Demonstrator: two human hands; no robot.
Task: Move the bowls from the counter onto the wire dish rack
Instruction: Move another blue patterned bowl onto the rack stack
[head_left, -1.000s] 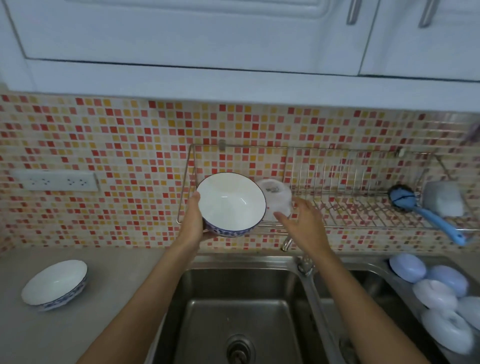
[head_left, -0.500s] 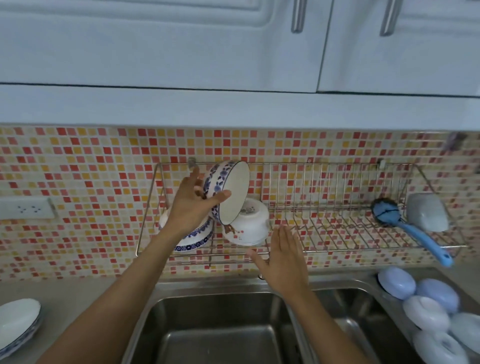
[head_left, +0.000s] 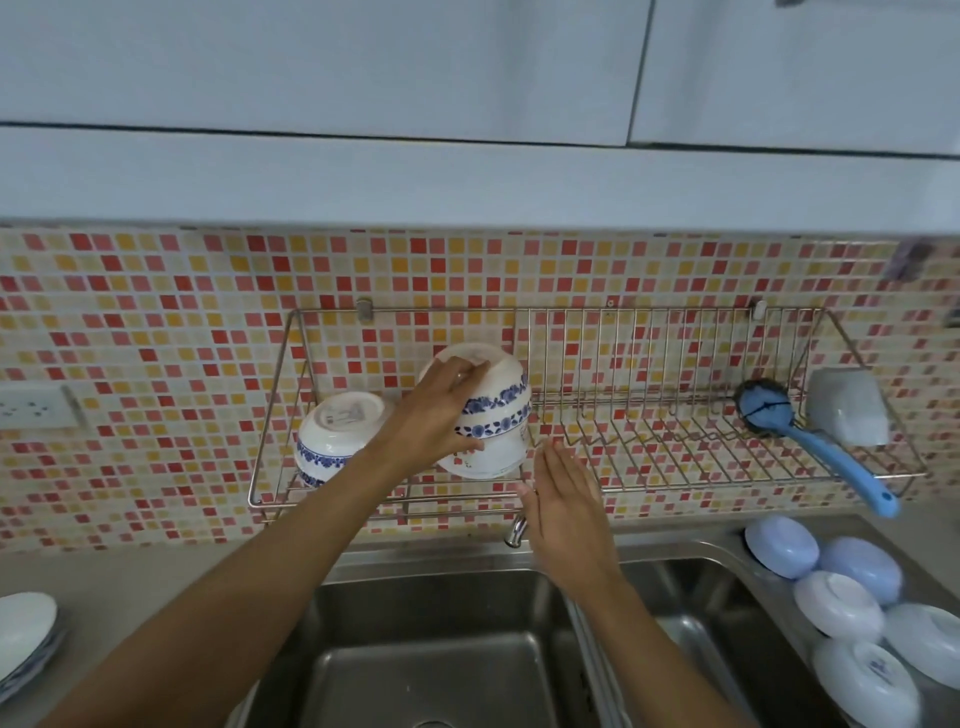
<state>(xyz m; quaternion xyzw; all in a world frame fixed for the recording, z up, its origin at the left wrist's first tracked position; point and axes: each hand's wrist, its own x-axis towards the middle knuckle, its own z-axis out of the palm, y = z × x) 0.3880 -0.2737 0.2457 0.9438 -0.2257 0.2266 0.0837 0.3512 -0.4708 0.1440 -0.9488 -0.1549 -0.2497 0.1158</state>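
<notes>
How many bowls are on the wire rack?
3: one upside down at the rack's left end, and two stacked upside down beside it, top and bottom, under the left hand.

Glossy glazed bowl (head_left: 488, 400), shiny metal wire rack (head_left: 675, 441), brushed steel sink (head_left: 431, 670).

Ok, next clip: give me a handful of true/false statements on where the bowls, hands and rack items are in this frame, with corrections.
1. The left hand holds an upside-down blue-patterned bowl stacked on another bowl in the wire dish rack. True.
2. The right hand grips a bowl. False: it is open, empty, in front of the rack's front edge.
3. A second upside-down bowl sits at the rack's left end. True.
4. The blue-handled brush lies in the sink. False: it lies in the rack's right end, handle sticking out.
5. The counter has no bowl left. False: one bowl remains at far left.
</notes>
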